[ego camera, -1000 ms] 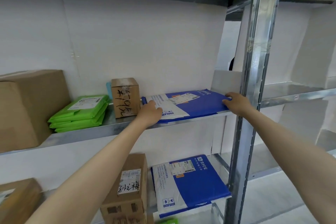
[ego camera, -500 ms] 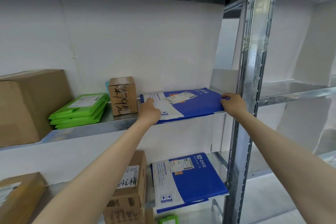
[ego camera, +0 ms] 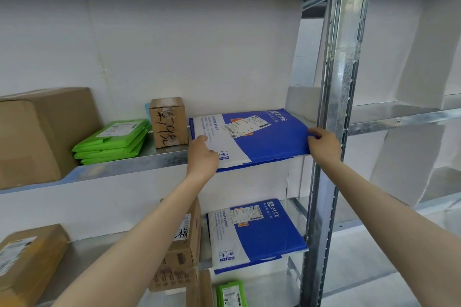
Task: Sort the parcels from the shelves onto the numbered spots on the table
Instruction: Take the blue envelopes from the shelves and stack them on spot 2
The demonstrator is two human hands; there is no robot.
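Observation:
A flat blue-and-white parcel [ego camera: 269, 139] with a shipping label lies on the middle shelf [ego camera: 139, 164], its front edge sticking out past the shelf lip. My left hand [ego camera: 203, 157] grips its front left corner, thumb on top of the white part. My right hand [ego camera: 324, 144] pinches its right edge beside the metal upright. The numbered table is out of view.
On the same shelf stand a small scribbled brown box [ego camera: 169, 122], a stack of green mailers [ego camera: 114, 143] and a large carton [ego camera: 37, 132]. The shelf below holds another blue-and-white parcel [ego camera: 257, 232], brown boxes [ego camera: 184, 244] and a green mailer [ego camera: 232, 294]. A steel upright [ego camera: 334, 107] stands right.
Both hands have taken hold of the blue-and-white parcel and drawn it forward; its front edge now overhangs the shelf lip and tilts up slightly. The camera has shifted a little.

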